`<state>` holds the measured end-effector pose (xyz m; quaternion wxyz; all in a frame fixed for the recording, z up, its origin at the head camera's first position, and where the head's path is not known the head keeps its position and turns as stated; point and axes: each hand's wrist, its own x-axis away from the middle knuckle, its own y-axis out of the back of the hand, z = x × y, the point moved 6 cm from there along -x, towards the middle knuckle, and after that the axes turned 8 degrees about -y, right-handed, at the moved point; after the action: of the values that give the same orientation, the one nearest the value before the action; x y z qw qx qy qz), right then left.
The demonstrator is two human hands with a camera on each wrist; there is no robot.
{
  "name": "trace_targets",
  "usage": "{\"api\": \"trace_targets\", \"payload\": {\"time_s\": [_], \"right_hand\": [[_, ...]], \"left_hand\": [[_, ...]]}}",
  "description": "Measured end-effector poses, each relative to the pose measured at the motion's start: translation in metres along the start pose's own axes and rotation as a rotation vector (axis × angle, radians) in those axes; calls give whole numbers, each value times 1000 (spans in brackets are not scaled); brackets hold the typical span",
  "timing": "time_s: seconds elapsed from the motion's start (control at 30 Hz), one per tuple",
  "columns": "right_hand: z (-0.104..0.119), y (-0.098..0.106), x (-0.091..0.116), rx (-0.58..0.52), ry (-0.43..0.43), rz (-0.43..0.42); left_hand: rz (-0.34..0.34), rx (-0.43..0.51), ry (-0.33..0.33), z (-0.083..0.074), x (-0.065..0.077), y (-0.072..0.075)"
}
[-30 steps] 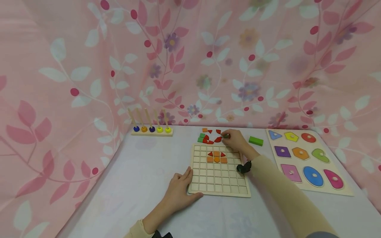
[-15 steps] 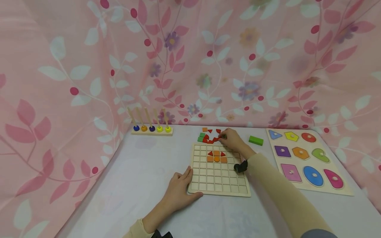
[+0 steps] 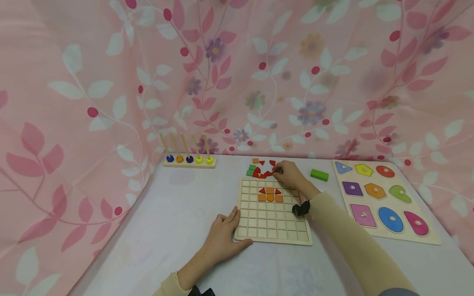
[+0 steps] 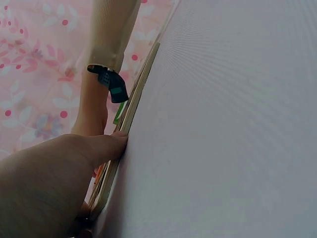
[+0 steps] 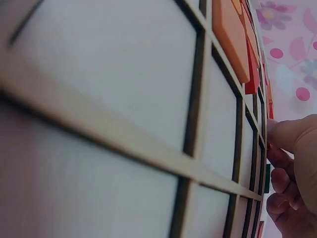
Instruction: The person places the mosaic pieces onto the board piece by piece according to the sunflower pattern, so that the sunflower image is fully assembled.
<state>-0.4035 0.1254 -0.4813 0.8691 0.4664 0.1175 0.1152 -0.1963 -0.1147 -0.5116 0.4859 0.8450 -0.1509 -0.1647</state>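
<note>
A wooden grid board (image 3: pixel 266 224) lies on the white table, with orange squares, red triangles and an orange round piece set in its upper cells. My left hand (image 3: pixel 221 240) rests at the board's lower left corner, fingers along the left side and thumb (image 4: pixel 113 145) against the front edge. Beyond the far edge, my right hand (image 3: pixel 290 174) pinches a small red piece (image 3: pixel 268 173) beside other red pieces. A sliver of red shows at the thumb and fingertips of the right hand (image 5: pixel 292 163) in the right wrist view. A dark green bit shows by those fingers; whether they hold it, I cannot tell.
Green squares (image 3: pixel 251 170) and an orange square (image 3: pixel 255 160) lie behind the board. At the back left stands a peg stand (image 3: pixel 189 164) with coloured rings. A green block (image 3: pixel 319 174) and a knobbed shape puzzle (image 3: pixel 370 213) are on the right.
My right hand has moved slightly left, and the red piece at its fingertips has shifted left towards the other red ones. My left hand stays in place on the board.
</note>
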Motion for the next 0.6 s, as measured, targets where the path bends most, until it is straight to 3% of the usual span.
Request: {"api": "trace_targets", "payload": {"time_s": [0.6], "right_hand": [[-3,2,4,-7,-7,-1]], "left_hand": [[4,4,4,-1,0,1]]}}
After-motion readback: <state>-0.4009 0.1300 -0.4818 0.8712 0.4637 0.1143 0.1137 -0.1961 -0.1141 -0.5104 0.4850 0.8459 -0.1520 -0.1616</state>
